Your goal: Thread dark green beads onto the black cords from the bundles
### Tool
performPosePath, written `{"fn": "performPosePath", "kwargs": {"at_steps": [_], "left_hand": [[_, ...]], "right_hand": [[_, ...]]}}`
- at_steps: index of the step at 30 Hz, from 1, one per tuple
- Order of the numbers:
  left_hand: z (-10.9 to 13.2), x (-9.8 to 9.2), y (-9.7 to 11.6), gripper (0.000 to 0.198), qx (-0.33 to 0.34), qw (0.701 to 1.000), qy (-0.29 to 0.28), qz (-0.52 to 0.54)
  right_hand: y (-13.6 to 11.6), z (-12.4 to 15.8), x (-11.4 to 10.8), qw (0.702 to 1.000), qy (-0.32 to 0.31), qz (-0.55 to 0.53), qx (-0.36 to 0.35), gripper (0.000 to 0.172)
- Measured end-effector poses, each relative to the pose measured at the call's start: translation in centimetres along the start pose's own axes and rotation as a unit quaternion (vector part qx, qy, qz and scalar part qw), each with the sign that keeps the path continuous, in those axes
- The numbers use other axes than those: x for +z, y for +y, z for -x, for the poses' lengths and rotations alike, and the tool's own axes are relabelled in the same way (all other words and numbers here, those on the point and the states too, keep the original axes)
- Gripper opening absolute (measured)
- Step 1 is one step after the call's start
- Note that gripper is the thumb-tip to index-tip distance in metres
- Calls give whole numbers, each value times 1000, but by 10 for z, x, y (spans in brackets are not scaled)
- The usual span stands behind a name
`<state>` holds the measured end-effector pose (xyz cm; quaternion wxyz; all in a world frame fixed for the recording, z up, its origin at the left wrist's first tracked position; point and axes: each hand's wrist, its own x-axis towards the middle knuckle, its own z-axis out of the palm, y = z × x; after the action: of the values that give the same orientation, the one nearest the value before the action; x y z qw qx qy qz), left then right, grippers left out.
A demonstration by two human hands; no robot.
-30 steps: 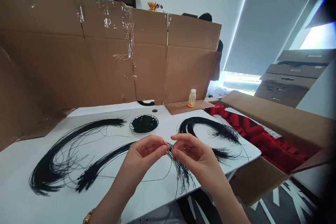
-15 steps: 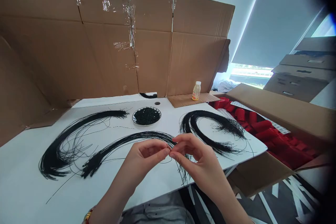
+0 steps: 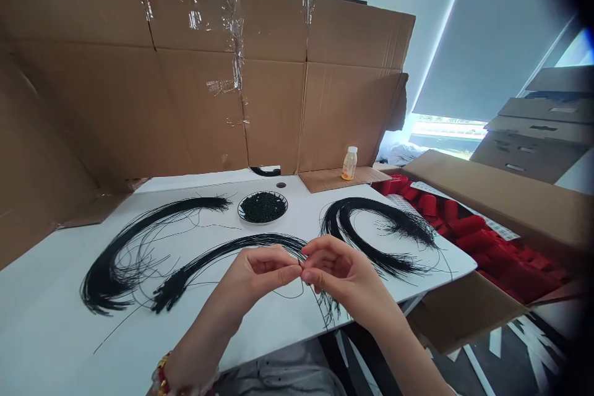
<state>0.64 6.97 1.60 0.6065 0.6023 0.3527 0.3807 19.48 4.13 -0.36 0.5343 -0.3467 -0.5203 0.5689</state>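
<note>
left hand [image 3: 262, 273] | right hand [image 3: 341, 272] | grip: both pressed together, pinching | pinched item: hidden

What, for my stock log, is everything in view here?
white table: one, white, in front of the person
black cord bundles: three, black, curved across the table, the middle one reaching the hands
plate: one, pale, far side of the table
black granules: many, black, on the plate
bottle: one, pale orange with white cap, on a cardboard sheet
cardboard screen: one, brown, behind the table
open carton: one, brown, right of the table
red items: many, red, in the carton
window blind: one, grey, upper right
left hand: one, fingertips meeting the right hand's on the cords
right hand: one, same place
</note>
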Motion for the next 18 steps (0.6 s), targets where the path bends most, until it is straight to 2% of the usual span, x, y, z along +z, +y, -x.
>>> {"fn": "performPosePath", "kwargs": {"at_steps": [8, 11, 13, 15, 16, 17, 18], "left_hand": [[6, -4, 6, 16, 16, 1000, -10, 0], [8, -1, 21, 21, 60, 998, 12, -15], [9, -7, 42, 19, 116, 989, 69, -64], [12, -24, 73, 11, 191, 962, 170, -90], [14, -37, 90, 8, 232, 944, 219, -88], [17, -52, 108, 8, 292, 910, 288, -64], [20, -67, 126, 12, 340, 878, 333, -45]], "right_hand": [[4, -11, 8, 997, -60, -36, 12, 39], [0, -9, 22, 994, -103, -28, -3, 36], [-6, -7, 32, 989, -148, -3, -17, 35], [-14, -6, 37, 983, -179, 25, -26, 39], [-19, -6, 37, 982, -184, 34, -25, 42], [-24, -6, 35, 982, -185, 39, -18, 44], [-29, -7, 30, 982, -184, 40, -7, 44]]}}
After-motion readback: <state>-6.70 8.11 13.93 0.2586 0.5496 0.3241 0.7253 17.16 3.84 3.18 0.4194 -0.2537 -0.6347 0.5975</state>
